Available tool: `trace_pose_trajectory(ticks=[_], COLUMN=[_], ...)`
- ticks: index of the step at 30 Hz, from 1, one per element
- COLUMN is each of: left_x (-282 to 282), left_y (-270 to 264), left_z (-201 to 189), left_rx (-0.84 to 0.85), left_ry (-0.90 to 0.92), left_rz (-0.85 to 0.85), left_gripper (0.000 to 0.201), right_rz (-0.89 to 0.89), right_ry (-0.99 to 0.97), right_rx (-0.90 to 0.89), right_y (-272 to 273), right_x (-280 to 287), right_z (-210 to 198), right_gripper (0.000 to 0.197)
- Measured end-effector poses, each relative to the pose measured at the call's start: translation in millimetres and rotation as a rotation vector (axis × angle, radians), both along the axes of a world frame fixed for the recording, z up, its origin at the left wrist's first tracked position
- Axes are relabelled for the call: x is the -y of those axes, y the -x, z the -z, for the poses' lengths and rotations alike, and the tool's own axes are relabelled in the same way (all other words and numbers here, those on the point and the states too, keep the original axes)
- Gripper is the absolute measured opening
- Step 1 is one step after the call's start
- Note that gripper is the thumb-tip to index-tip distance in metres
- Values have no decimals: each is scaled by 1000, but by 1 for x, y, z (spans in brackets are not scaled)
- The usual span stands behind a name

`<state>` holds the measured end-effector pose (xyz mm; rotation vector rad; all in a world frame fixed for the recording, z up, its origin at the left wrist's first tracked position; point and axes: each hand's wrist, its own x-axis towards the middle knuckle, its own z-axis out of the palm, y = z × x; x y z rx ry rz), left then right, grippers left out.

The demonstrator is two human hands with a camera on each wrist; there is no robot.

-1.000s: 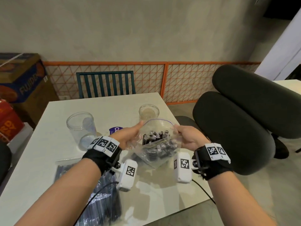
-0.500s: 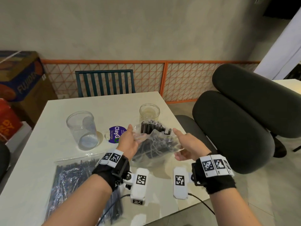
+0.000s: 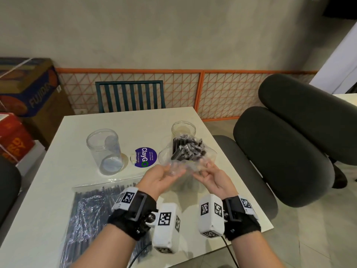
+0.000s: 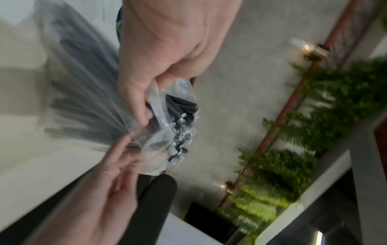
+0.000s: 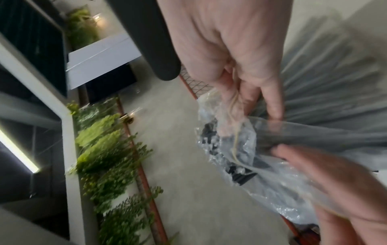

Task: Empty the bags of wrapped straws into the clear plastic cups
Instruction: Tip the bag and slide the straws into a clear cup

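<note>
Both hands hold a clear plastic bag (image 3: 185, 157) of black wrapped straws (image 3: 186, 148) above the table, tipped with its open mouth pointing away toward the small clear cup (image 3: 183, 128). My left hand (image 3: 164, 175) grips the bag's near left end, my right hand (image 3: 209, 175) its near right end, both palms up. The straws bunch at the far end of the bag, just short of the cup's rim. In the left wrist view the left thumb pinches the bag (image 4: 167, 119). The right wrist view shows fingers curled into the bag (image 5: 234, 140). A taller clear cup (image 3: 105, 149) stands empty at the left.
A second bag of black straws (image 3: 92, 215) lies flat at the table's near left. A purple round sticker (image 3: 144, 157) lies between the cups. A teal chair (image 3: 130, 96) stands behind the table (image 3: 119, 120), black office chairs (image 3: 280, 151) to the right, and boxes (image 3: 27, 89) to the left.
The hands have turned palms up and dropped toward me, tipping the bag away. The straws slid to the bag's far mouth, close to the small cup.
</note>
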<state>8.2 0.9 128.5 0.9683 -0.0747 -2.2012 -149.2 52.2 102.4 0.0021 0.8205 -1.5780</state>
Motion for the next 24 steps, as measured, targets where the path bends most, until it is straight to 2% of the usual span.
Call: trace_pose_trajectory(ticks=[1, 2, 3, 4, 5, 6, 7, 8, 10, 12, 14, 16, 18, 21, 23, 24], left_x=[4, 3, -1, -5, -7, -8, -8, -2, 6, 8, 9, 10, 9, 15, 22, 25], left_y=[0, 2, 3, 2, 1, 1, 2, 3, 3, 2, 1, 2, 5, 10, 12, 12], left_z=[5, 12, 14, 10, 16, 23, 29, 33, 34, 29, 26, 29, 29, 35, 36, 35], left_rx=[-73, -56, 8, 174, 278, 185, 116, 149, 176, 364, 584, 692, 807, 885, 923, 910], left_ry=[-44, -85, -75, 1, 26, -15, 31, 87, 191, 357, 473, 532, 611, 611, 581, 553], left_rz=[-69, -126, -99, -72, -65, -71, -53, -55, -22, 78, 157, 148, 104, 94, 115, 128], left_gripper=[31, 36, 34, 30, 29, 31, 34, 38, 51, 50, 45, 32, 20, 23, 32, 35], right_rz=[19, 34, 24, 11, -5, -6, -9, -25, -141, -210, -181, -156, -119, -61, -37, -34], right_ry=[-14, -62, -102, -158, -202, -232, -205, -185, -90, -20, -68, -100, -125, -215, -303, -344], right_rx=[56, 61, 75, 56, -46, -60, -71, -133, -88, -329, -635, -851, -972, -996, -882, -751], right_y=[-2, -1, -1, -1, -3, -6, -8, -10, -10, -8, -4, 2, 2, 7, 10, 11], right_x=[0, 2, 4, 5, 4, 4, 4, 0, -5, -10, -13, -11, -11, -7, -3, -1], right_z=[2, 9, 14, 13, 10, 9, 10, 7, -2, -6, -12, -12, -16, -13, -8, -4], right_gripper=[16, 18, 21, 23, 21, 23, 34, 39, 40, 36, 35, 31, 19, 14, 16, 22])
